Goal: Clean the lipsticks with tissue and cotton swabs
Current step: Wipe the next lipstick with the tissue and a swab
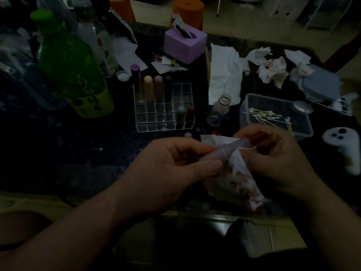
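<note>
My left hand [175, 163] grips a pale lipstick tube [224, 151] near the table's front edge. A red-stained tissue [236, 182] wraps the tube's far end, and my right hand [277, 159] pinches that tissue around the reddish tip [259, 136]. Behind them stands a clear acrylic organiser [166, 122] holding several lipsticks [148, 89]. Cotton swabs [267, 116] lie in a clear plastic box [306, 130] to the right.
A green bottle [72, 69] and clear bottles stand at the left. A purple tissue box [184, 44] sits at the back, with an unfolded tissue [224, 75] and crumpled stained tissues [273, 69] nearby. A small open glass bottle [220, 108] and a white controller [343, 147] lie right.
</note>
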Motion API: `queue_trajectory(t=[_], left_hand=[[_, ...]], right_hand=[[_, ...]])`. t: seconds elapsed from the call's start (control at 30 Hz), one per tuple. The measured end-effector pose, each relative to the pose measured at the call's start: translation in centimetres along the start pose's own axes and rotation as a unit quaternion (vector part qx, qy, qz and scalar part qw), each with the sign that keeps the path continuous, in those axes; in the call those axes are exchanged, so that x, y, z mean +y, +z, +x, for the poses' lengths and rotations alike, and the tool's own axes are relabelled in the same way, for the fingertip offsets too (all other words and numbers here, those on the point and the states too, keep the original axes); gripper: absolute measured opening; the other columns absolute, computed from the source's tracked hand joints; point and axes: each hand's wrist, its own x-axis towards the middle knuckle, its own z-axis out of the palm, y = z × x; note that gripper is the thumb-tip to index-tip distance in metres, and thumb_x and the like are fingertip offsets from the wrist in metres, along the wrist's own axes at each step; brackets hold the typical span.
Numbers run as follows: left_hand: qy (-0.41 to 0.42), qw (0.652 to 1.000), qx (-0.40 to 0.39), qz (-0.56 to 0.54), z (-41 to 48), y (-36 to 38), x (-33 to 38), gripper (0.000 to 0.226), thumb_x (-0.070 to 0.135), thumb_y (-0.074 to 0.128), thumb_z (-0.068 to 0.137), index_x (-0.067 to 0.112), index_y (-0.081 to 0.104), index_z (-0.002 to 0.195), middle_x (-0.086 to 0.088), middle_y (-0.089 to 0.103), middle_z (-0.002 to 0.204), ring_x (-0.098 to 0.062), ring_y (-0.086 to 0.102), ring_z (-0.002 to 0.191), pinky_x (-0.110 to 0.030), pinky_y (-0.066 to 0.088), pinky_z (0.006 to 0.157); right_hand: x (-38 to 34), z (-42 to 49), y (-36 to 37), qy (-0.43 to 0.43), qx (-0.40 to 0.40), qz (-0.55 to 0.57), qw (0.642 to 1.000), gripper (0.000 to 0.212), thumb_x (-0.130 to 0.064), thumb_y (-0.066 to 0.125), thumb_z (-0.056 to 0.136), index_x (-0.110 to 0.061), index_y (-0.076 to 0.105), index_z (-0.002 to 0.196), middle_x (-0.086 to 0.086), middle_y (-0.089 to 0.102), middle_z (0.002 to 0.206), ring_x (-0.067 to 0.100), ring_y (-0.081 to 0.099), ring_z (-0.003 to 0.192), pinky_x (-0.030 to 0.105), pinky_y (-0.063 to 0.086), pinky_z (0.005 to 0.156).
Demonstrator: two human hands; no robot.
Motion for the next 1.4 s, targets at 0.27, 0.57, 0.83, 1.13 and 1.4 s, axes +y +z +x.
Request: queue_trajectory(t=[0.27, 0.57, 0.83, 1.13, 1.4], left_hand=[[-0.098, 0.985, -0.057, -0.128, 0.5, -0.3, -0.6, 0.025, 0.029, 0.070, 0.087, 0.005, 0.077, 0.090, -0.016, 0.072, 0.083, -0.023, 0.066, 0.071, -0.033, 0.056, 0.068], [0.149, 0.975, 0.069, 0.149, 0.2, 0.4, -1.2, 0.029, 0.021, 0.088, 0.070, 0.026, 0.070, 0.093, 0.009, 0.074, 0.094, -0.011, 0.072, 0.091, -0.023, 0.056, 0.079], [-0.002, 1.000, -0.008, -0.008, 0.6, 0.1, -0.6, 0.010, 0.019, 0.073, 0.086, 0.010, 0.078, 0.088, -0.007, 0.074, 0.077, -0.017, 0.069, 0.068, -0.024, 0.055, 0.066], [0.071, 0.995, 0.012, 0.073, 0.3, 0.5, -0.6, 0.018, 0.026, 0.073, 0.087, 0.023, 0.073, 0.104, 0.006, 0.075, 0.097, -0.006, 0.072, 0.089, -0.021, 0.056, 0.077], [0.070, 0.995, 0.036, 0.065, 0.2, 0.4, -0.5, 0.019, 0.026, 0.067, 0.081, 0.028, 0.076, 0.098, 0.005, 0.077, 0.087, -0.006, 0.070, 0.075, -0.020, 0.054, 0.070]], right_hand=[[0.0, -0.1, 0.0, -0.030, 0.006, -0.042, 0.999, 0.015, -0.024, 0.072, 0.064, -0.027, 0.075, 0.078, -0.006, 0.071, 0.070, 0.006, 0.066, 0.061, 0.017, 0.050, 0.056], [0.0, -0.3, -0.1, -0.037, 0.013, -0.038, 0.999, 0.012, -0.023, 0.072, 0.065, -0.027, 0.073, 0.076, -0.007, 0.070, 0.068, 0.003, 0.064, 0.060, 0.016, 0.049, 0.056], [0.1, -0.4, 0.0, -0.035, 0.021, -0.032, 0.999, 0.013, -0.024, 0.072, 0.062, -0.029, 0.073, 0.074, -0.008, 0.070, 0.067, 0.001, 0.065, 0.060, 0.014, 0.049, 0.056], [-0.3, -0.1, 0.4, 0.010, 0.040, 0.017, 0.999, 0.016, -0.014, 0.074, 0.059, -0.026, 0.075, 0.069, -0.001, 0.070, 0.063, 0.007, 0.066, 0.056, 0.017, 0.051, 0.052], [0.5, -0.8, 1.2, 0.145, 0.014, 0.268, 0.952, 0.031, -0.014, 0.083, 0.066, 0.001, 0.071, 0.090, 0.020, 0.065, 0.077, 0.026, 0.063, 0.060, 0.028, 0.047, 0.053]])
